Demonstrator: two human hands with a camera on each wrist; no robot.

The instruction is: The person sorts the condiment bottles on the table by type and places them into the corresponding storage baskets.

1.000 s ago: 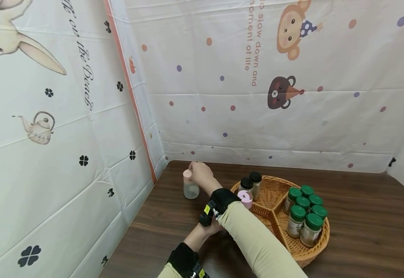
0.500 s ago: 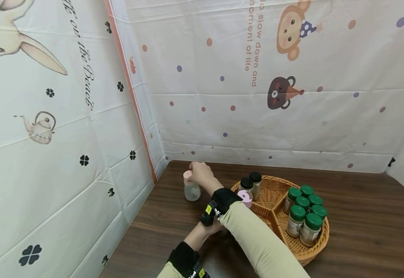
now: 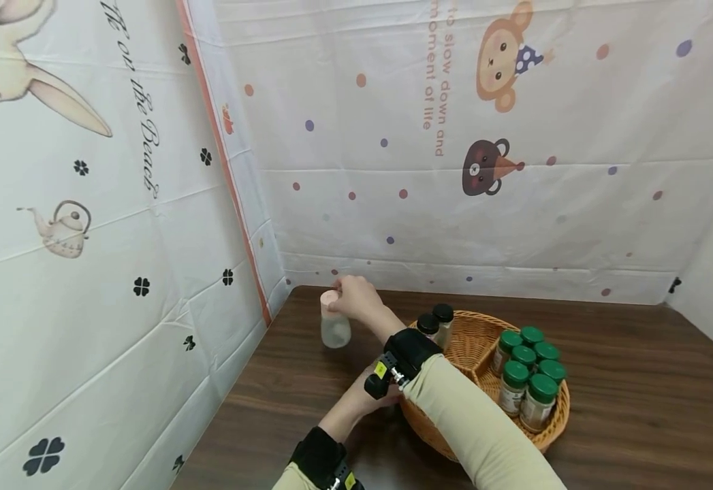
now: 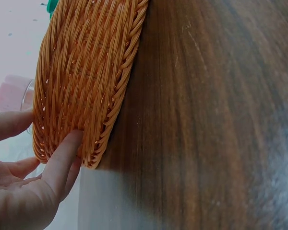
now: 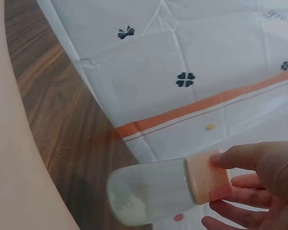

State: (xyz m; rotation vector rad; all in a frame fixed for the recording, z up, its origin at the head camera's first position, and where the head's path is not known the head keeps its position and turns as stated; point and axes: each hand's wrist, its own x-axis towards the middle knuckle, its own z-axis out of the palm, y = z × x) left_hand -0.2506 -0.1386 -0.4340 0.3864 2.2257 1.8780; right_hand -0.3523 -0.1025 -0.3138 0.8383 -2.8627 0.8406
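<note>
My right hand point(image 3: 359, 299) pinches the pink cap point(image 5: 206, 175) of a clear spice jar point(image 3: 335, 331) with a little white stuff in its base. That jar is at the far left of the table; in the right wrist view it lies across the picture below the hand's thumb. My left hand point(image 4: 38, 177) grips the near left side of a round wicker basket point(image 4: 81, 72), its thumb against the woven outer wall and other fingers at the edge. The right forearm crosses over part of the basket in the head view and covers some of its contents.
Several green-capped spice jars point(image 3: 528, 374) stand in the basket's right compartment. Two black-capped jars point(image 3: 436, 323) stand at its back left. Another pink cap point(image 4: 12, 93) shows beyond the basket wall. Printed cloth walls point(image 3: 381, 218) border the brown table point(image 3: 632, 408) behind and at the left.
The view has shifted slightly. My right hand has risen a little with the jar, and its wrist has moved right, now covering the other pink cap. More of the basket's near wall shows.
</note>
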